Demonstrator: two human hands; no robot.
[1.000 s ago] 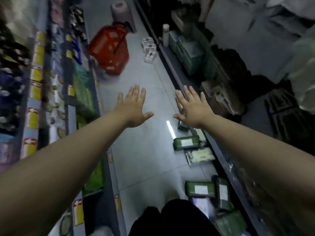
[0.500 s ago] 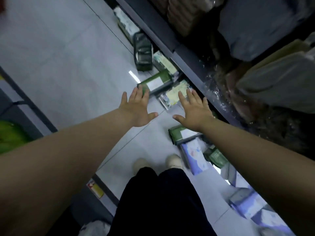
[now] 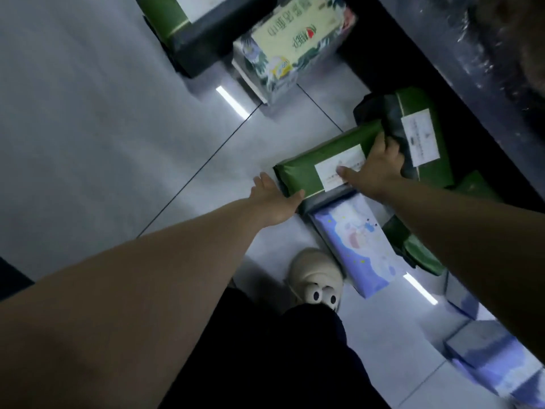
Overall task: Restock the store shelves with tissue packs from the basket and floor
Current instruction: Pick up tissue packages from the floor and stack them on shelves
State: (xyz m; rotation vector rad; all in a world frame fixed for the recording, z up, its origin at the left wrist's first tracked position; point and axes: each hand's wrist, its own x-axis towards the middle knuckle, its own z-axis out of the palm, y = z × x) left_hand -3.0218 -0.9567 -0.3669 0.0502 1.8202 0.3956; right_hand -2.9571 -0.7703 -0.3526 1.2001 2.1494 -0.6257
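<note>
Green pack [image 3: 300, 172], glossy wrap, white label [image 3: 328, 172] on top, lies flat on the floor [image 3: 103, 128] right ahead of us, one end touching a second green pack [image 3: 424, 137] with a dark end and its own label. We hold the first one at both ends. Our right hand [image 3: 376, 168] grips the far end: fingers curled over the edge, thumb stretched across the label. Our left hand [image 3: 275, 199] presses on the near corner, fingers fairly straight and close together, thumb along the pack's side.

More packs around: cream floral pack [image 3: 295, 42] further up the floor, lilac pack [image 3: 359, 243] just under the held one beside our shoe [image 3: 314, 276], more lilac packs [image 3: 495, 361] lower right, partly blurred.

Floor is pale grey tile, shiny, thin dark joints, two bright light streaks reflected. Dark shelf base [image 3: 460, 93] runs diagonally along the right, packs lying close against it. Black trousers [image 3: 280, 358] fill the bottom centre. Shoe is cream with two cartoon eyes on the toe.
</note>
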